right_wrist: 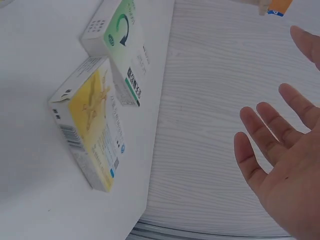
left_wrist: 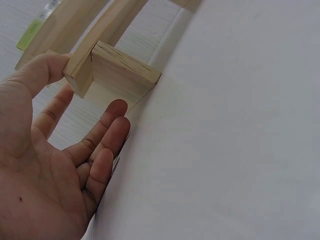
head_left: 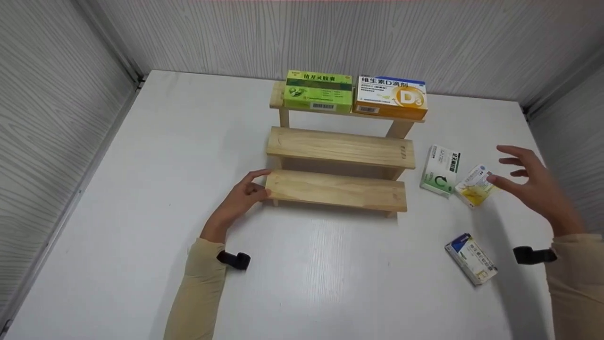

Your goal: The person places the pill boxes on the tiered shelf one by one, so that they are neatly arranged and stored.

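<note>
A three-tier wooden step rack (head_left: 337,190) stands on the white table. My left hand (head_left: 239,200) pinches the left end of its lowest step between thumb and forefinger; in the left wrist view the other fingers (left_wrist: 116,131) hang loose beside the step's leg. My right hand (head_left: 535,189) hovers, holding nothing, with thumb and fingers spread, just right of a yellow-and-white medicine box (head_left: 475,186). Touching or nearly touching that box is a green-and-white medicine box (right_wrist: 122,42). Nearer to me lies a blue-and-white medicine box (head_left: 471,259).
On the rack's top tier sit a green medicine box (head_left: 318,92) and, to its right, a white-and-orange vitamin D box (head_left: 390,97). The middle step (head_left: 339,145) shows bare wood. Grey wood-grain panels (head_left: 330,38) rise behind the table and at both sides.
</note>
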Motion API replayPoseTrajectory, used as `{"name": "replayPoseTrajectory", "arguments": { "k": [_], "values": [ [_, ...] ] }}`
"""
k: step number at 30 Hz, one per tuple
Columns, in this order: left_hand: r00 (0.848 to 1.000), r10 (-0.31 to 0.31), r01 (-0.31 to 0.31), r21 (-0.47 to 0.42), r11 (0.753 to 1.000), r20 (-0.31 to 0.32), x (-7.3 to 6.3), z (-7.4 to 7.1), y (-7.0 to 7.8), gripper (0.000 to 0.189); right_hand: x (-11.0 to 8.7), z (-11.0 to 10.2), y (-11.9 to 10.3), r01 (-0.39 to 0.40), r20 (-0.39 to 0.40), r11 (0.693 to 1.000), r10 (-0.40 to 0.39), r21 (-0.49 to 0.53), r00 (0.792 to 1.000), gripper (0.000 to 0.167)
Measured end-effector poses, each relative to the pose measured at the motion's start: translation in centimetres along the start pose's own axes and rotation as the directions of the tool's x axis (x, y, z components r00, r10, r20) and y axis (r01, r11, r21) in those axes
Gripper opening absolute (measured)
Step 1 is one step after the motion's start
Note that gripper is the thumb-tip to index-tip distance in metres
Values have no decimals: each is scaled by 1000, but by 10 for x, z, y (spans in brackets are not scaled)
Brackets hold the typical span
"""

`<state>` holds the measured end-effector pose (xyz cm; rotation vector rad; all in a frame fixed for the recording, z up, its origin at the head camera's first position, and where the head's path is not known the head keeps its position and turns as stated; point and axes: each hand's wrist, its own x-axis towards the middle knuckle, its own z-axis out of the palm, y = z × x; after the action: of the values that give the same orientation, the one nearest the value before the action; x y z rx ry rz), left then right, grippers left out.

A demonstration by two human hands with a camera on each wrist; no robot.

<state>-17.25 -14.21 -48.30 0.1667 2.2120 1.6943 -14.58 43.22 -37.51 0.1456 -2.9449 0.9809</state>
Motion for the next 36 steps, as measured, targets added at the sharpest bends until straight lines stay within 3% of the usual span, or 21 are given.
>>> {"name": "replayPoseTrajectory", "arguments": {
  "k": [12, 20, 23, 26, 30, 33, 36],
  "values": [
    [1000, -3, 3, 18, 1000, -7, 3, 1, -1, 52, -76, 21, 21, -5, -66, 999, 7, 36, 998, 68],
    [1000, 12, -12, -18, 1000, -1, 1, 2, -2, 51, -120, 36, 31, -111, -73, 993, 113, 35, 991, 73],
    [1000, 15, -15, -35, 999, -1, -1, 2, -3, 51, -132, 42, 33, -185, -32, 983, 185, 9, 982, 76],
    [1000, 20, -20, -37, 999, 3, -2, 1, -3, 51, -141, 48, 32, -276, 51, 961, 277, -28, 959, 82],
    [1000, 19, -19, -45, 999, 5, -1, 1, -3, 52, -149, 56, 29, -374, 189, 925, 379, -66, 906, 96],
    [1000, 15, -15, -55, 998, -1, -1, 1, -3, 52, -151, 61, 27, -404, 275, 909, 416, -102, 867, 106],
    [1000, 15, -15, -45, 999, 3, -1, 1, -2, 52, -153, 64, 26, -388, 335, 910, 415, -147, 846, 110]
  ]
}}
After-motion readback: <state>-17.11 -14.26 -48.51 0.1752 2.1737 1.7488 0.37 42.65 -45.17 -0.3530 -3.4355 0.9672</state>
